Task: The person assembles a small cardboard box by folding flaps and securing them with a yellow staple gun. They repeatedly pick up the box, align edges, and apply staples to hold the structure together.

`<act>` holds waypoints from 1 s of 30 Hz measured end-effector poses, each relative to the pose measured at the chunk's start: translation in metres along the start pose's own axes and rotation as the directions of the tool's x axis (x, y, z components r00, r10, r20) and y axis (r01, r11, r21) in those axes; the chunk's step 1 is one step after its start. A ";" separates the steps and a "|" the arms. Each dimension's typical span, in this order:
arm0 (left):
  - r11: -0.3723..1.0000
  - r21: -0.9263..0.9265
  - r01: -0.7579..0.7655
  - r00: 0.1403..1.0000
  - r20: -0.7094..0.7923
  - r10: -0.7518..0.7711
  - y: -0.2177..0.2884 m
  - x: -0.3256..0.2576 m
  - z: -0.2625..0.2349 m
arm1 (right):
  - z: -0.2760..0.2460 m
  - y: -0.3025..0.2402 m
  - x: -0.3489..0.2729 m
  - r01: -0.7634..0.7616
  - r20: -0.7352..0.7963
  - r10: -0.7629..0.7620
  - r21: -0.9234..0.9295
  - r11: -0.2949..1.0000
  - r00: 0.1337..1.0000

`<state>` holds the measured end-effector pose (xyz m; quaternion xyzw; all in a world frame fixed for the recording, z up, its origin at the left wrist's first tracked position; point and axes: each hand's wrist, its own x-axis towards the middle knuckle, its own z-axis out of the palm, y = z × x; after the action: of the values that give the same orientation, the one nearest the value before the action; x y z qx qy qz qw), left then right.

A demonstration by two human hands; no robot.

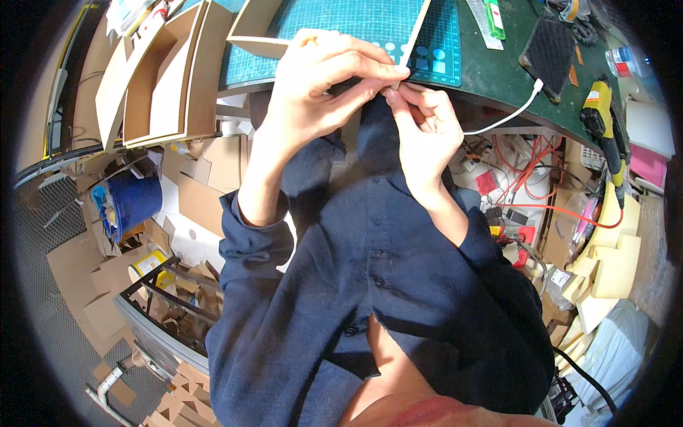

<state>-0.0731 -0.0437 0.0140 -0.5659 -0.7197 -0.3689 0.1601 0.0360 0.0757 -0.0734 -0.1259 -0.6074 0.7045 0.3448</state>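
The left hand's (309,85) thumb and fingers pinch the strip (415,34) near its lower end; the right hand's (430,132) fingertips clamp just below. From the fingers, the strip slants up over the mat (334,20) on the table (491,75).

The pale strip (415,33) runs off the top edge, its lower end hidden by the fingertips of the left hand (320,78) and right hand (430,132), while the teal cutting mat (348,20), likewise cut off above, is partly covered by the left hand.
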 end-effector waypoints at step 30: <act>0.998 0.044 -0.042 0.997 -0.066 0.045 -0.006 -0.007 0.005 | -0.232 -0.141 0.121 0.292 0.241 -0.308 -0.948 0.129 0.920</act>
<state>-0.0761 -0.0456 0.0044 -0.5652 -0.7092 -0.3687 0.2043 0.1328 0.3352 0.0356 -0.1948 -0.9224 0.0775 0.3245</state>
